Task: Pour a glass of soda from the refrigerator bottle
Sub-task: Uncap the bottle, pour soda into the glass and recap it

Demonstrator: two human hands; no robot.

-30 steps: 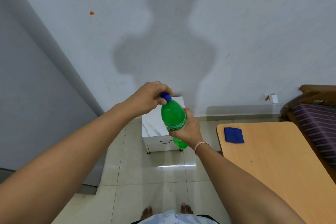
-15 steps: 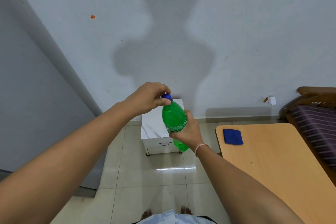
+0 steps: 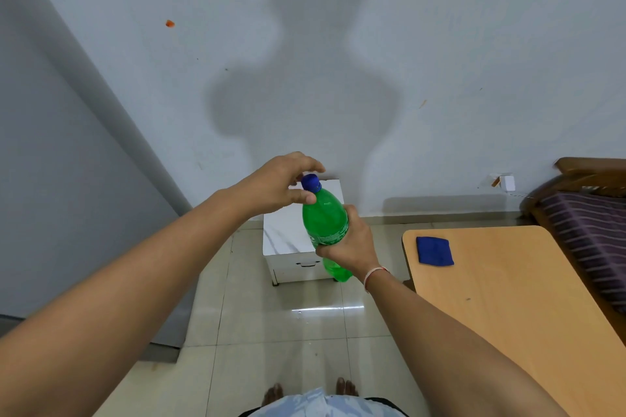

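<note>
My right hand [image 3: 354, 244] is wrapped around the label band of a green soda bottle [image 3: 324, 215], holding it in the air, tilted slightly left, above the floor. Its blue cap [image 3: 311, 182] sits on the neck and is fully visible. My left hand [image 3: 272, 183] hovers at the cap: the fingers arch apart over it and the thumb rests against the bottle's shoulder just below it. No glass is in view.
A small white cabinet [image 3: 286, 240] stands against the wall behind the bottle. A wooden table [image 3: 508, 308] with a blue cloth [image 3: 434, 250] is to the right, with a striped bed [image 3: 589, 234] beyond it. A grey panel [image 3: 50, 213] is on the left.
My left hand's fingers, closed over the cap before, have lifted and spread, so the cap now shows. The bottle has stayed in my right hand in about the same place.
</note>
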